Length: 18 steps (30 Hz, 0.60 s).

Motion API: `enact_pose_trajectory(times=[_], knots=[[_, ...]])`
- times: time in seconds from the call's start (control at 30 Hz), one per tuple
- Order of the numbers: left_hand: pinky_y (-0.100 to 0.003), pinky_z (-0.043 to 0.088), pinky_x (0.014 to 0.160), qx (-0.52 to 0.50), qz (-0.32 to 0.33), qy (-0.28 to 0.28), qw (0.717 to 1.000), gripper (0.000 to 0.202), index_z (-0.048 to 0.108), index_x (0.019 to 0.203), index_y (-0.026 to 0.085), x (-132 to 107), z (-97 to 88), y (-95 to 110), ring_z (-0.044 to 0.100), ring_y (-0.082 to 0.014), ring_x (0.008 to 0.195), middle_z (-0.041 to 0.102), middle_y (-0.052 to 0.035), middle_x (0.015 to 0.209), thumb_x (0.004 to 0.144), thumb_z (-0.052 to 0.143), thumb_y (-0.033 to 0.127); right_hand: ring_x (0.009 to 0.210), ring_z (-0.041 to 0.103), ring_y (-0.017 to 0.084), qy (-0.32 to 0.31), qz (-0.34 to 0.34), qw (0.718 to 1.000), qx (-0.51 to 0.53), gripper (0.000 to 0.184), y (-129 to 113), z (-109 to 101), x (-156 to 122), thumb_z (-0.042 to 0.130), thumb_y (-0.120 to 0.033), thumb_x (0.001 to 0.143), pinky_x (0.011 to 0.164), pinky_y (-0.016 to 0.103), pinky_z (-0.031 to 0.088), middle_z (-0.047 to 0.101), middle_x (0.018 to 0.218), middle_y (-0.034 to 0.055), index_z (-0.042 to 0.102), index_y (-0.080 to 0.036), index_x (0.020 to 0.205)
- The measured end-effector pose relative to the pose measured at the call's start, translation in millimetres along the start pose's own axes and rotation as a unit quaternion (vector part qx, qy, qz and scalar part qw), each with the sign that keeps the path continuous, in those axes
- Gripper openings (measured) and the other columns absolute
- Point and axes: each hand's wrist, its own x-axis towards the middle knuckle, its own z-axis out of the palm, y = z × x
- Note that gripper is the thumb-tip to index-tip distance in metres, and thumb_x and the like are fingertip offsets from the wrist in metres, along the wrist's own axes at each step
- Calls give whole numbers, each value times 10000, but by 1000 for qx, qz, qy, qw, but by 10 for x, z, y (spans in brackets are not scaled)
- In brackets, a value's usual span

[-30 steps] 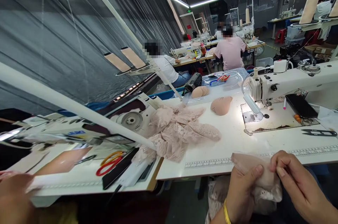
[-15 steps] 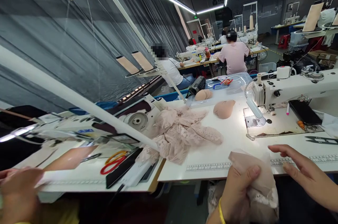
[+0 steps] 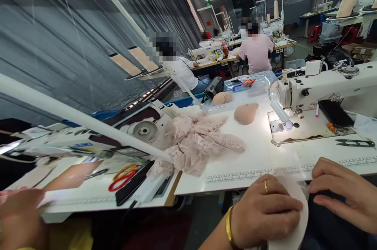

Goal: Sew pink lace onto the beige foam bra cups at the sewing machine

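My left hand (image 3: pixel 265 212), with a gold ring and bangle, is closed over a pale fabric piece (image 3: pixel 290 218) below the front edge of the white sewing table (image 3: pixel 259 155). Fingers of my right hand (image 3: pixel 346 193) pinch the same fabric from the right. Past my hands stands the white sewing machine (image 3: pixel 324 87) with its lamp lit. A pile of pink lace garments (image 3: pixel 197 142) lies at the table's left end, and two beige foam cups (image 3: pixel 246 113) sit behind it.
Black thread snips (image 3: pixel 355 143) and a dark phone (image 3: pixel 332 112) lie by the machine. A neighbouring table at left holds red and yellow scissors (image 3: pixel 122 177), and another person's hand (image 3: pixel 17 218) is there. Several people sew at tables farther back.
My left hand turned palm-down over the fabric, which dropped lower below the table edge. My right hand, open half a second ago, closed back onto the fabric.
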Motion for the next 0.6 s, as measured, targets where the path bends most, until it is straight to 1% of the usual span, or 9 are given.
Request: enact_pose_trajectory(times=[0.07,0.17,0.23,0.33,0.43,0.5,0.6], knots=[[-311,544,813,-4,7,5,1000,71,740,971,226,25,30,19,733,-179,811,846,-38,1051,975,721,158,997,595,181,-30,-11,999,-17,202,-47,78,48,514,-196,1093,855,303,519,555,1093,44,609,-317,1223],[-313,554,840,-26,11,2,1000,55,745,954,220,16,47,26,734,-180,817,844,-37,1067,983,718,181,975,574,167,-64,-14,997,-28,166,-64,160,98,455,-169,1103,832,291,510,513,1082,39,581,-271,1069],[-320,560,859,-40,7,3,999,76,758,962,232,-2,40,20,735,-184,823,845,-41,1054,999,699,203,967,563,163,-77,-15,997,-23,158,-36,174,104,447,-181,1109,829,288,505,502,1072,35,545,-255,1010],[-316,564,875,-62,4,14,998,110,758,958,227,-16,24,5,734,-183,831,847,-45,1026,1021,669,214,936,550,158,-68,-27,997,4,129,36,150,74,464,-210,1117,807,278,497,484,1036,25,534,-261,1021],[-310,560,861,-82,8,24,996,125,731,947,208,-5,28,-11,731,-178,824,847,-46,1042,1037,645,216,914,545,149,-58,-33,997,32,111,75,124,39,490,-213,1114,797,265,491,470,1025,16,549,-274,1043],[-317,559,837,-91,17,33,995,126,717,947,214,5,48,-25,733,-179,804,848,-41,1032,1040,632,214,930,551,148,-64,-33,997,37,87,54,124,42,525,-207,1102,814,261,495,481,1042,16,560,-284,1083],[-318,561,819,-99,33,48,993,107,708,949,226,12,93,-46,738,-172,784,850,-30,1015,1027,642,194,937,559,148,-72,-50,996,17,141,-23,148,90,527,-151,1076,804,253,490,506,1040,14,566,-287,1081]])
